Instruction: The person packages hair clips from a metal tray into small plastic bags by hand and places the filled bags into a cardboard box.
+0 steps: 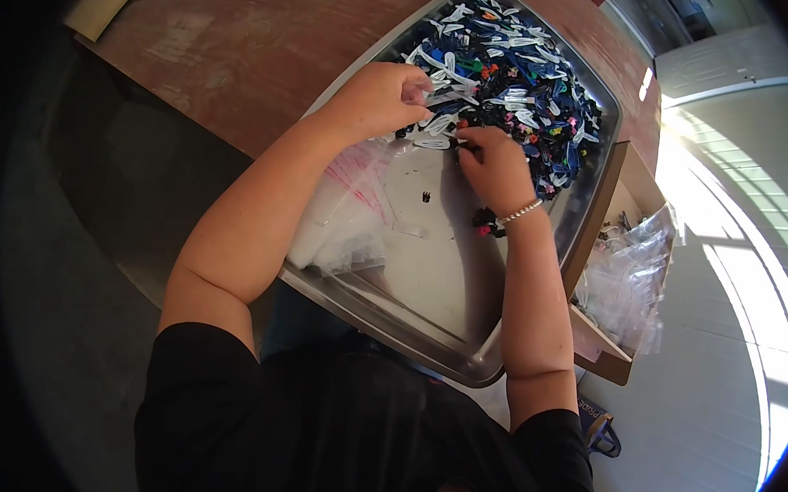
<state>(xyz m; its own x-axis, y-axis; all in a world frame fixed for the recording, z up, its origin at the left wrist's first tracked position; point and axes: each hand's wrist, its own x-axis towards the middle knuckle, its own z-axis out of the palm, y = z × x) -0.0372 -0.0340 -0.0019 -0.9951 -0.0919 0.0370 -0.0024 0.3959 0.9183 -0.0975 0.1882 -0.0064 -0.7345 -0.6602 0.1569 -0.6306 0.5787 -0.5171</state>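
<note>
A large metal tray (498, 365) holds a heap of small hair clips (527, 70) in black, blue and white, with a few coloured bits. Over the left edge of the heap is my left hand (382, 100), its fingers curled around what looks like a small clear plastic bag (444, 95). My right hand (497, 165), with a beaded bracelet at the wrist, is at the near edge of the heap; its fingers are pinched together at dark clips, and what they hold is too small to name. Empty clear bags (348, 222) lie in the tray below my left forearm.
Right of the tray, a cardboard box (610, 364) contains more clear bags (623, 278). A small black clip (426, 196) lies alone on the tray floor. The tray rests on a reddish wooden table (197, 60). A dark blue bag (599, 427) is at the lower right.
</note>
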